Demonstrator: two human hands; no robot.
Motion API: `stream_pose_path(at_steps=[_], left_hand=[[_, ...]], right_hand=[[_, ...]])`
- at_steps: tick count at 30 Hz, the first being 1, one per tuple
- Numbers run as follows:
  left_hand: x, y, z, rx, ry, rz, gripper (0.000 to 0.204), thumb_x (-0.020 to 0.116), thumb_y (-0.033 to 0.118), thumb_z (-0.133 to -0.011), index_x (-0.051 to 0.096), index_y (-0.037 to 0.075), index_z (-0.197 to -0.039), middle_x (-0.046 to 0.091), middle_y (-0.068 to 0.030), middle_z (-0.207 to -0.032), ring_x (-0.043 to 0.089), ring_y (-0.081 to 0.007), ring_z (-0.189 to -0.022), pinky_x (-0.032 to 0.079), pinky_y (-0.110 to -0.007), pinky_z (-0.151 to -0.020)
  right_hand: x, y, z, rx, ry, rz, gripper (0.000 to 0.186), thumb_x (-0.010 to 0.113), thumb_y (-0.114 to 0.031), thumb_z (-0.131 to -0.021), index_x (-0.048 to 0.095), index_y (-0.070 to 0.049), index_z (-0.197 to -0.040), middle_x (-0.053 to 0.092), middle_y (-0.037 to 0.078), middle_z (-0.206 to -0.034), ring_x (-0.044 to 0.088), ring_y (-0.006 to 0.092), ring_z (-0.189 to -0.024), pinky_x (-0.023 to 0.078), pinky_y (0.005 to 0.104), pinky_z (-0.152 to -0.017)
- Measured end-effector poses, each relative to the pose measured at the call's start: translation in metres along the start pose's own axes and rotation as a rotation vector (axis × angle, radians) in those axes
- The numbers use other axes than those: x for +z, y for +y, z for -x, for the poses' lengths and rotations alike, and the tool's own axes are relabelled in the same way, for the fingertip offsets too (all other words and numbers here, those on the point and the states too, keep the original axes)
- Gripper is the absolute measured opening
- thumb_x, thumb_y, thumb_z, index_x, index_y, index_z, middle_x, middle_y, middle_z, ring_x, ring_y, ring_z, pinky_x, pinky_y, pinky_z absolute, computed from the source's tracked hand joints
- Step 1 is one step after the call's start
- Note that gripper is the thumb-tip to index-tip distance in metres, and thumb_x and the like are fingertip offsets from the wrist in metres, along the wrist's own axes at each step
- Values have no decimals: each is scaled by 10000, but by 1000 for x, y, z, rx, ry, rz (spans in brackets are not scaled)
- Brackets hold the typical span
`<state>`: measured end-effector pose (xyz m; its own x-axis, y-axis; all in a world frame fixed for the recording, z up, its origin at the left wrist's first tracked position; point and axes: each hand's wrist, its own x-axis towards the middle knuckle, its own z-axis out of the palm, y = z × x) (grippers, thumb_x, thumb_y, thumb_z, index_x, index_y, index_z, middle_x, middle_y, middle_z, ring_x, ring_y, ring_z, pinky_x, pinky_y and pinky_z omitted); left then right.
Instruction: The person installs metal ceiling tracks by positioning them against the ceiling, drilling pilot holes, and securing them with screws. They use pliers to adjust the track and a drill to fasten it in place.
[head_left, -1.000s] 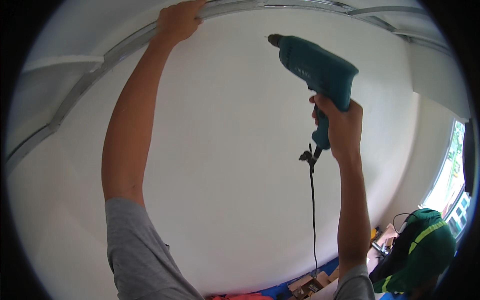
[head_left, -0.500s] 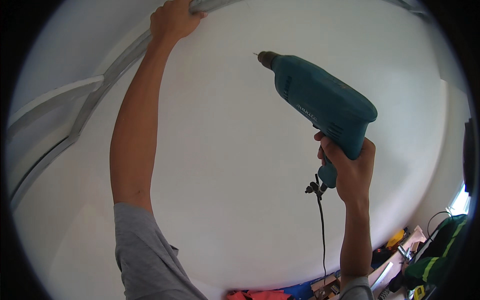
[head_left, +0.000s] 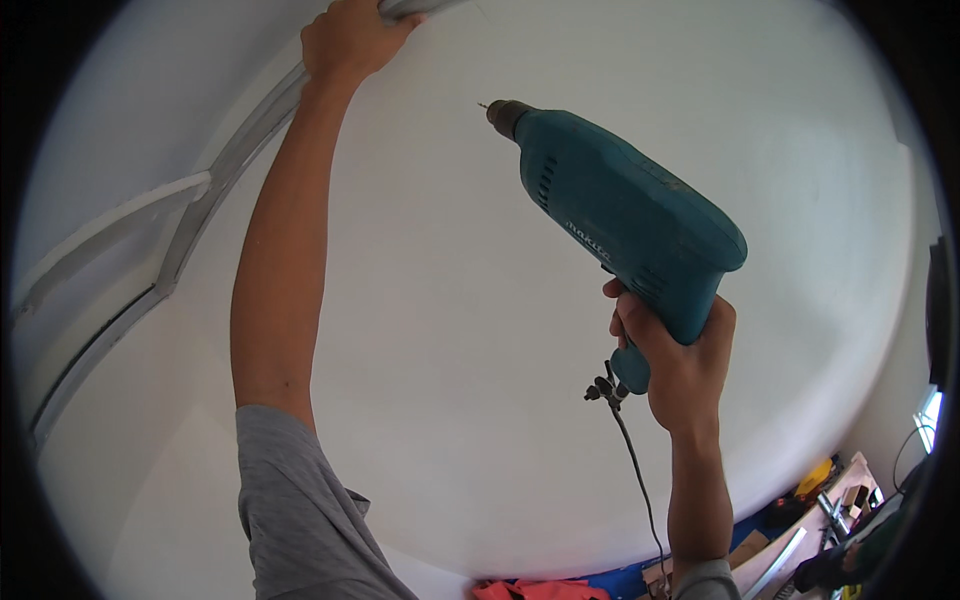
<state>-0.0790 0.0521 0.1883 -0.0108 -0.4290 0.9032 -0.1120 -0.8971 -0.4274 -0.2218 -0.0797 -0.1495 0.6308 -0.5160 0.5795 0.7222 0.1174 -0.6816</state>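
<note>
High at the upper left, my left hand (head_left: 350,42) is closed around a grey metal channel (head_left: 245,130) that runs where the white wall meets the ceiling. My right hand (head_left: 685,365) grips the handle of a teal corded power drill (head_left: 625,205), fingers near its trigger. The drill tilts up and to the left, and its thin bit (head_left: 483,105) is apart from the channel. A chuck key (head_left: 602,388) appears fixed to the black cord (head_left: 637,465) below the handle.
A white wall (head_left: 450,350) fills most of the view. Low on the right, a wooden board (head_left: 800,540) carries tools and a yellow item (head_left: 815,478). Red cloth (head_left: 540,590) lies at the bottom, beside blue material. Dark green clothing (head_left: 880,550) shows at the right edge.
My right hand has brought the drill a little left, toward the channel. The cord swings at a slant. My left hand keeps its hold. The dark green clothing at right has shifted.
</note>
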Motion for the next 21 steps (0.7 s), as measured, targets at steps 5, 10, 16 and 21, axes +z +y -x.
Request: stream_pose_path(at_steps=[5,10,16,21], left_hand=[[-5,-6,-23,-50,23,37,543,816,478,-808,750,24,-1099,752,-203,-1045,714,-358,-1002,559,-469,-875],[-9,-9,-37,6,49,2,578,818,470,-814,741,-9,-1128,750,-219,-1045,719,-357,-991,559,-455,-885],[-17,2,-53,8,-117,87,615,816,506,-807,753,-22,-1115,756,-215,-1043,730,-342,-957,569,-437,-875],[-19,9,-56,25,68,29,600,809,526,-809,768,-16,-1063,761,-210,-1026,734,-348,-931,571,-445,-836]], right_hand=[[1,-7,0,-4,45,-57,147,710,-92,-845,726,49,-882,688,51,-723,596,100,-647,468,277,-615],[-3,-11,-1,32,53,-154,162,698,-70,-842,727,68,-922,722,83,-795,627,111,-687,497,286,-645],[-5,-16,-4,45,37,-165,163,698,-63,-845,720,72,-932,722,89,-807,629,113,-685,500,279,-641],[-2,-22,-4,30,22,-142,152,700,-55,-845,722,61,-940,722,85,-809,628,112,-679,503,277,-629]])
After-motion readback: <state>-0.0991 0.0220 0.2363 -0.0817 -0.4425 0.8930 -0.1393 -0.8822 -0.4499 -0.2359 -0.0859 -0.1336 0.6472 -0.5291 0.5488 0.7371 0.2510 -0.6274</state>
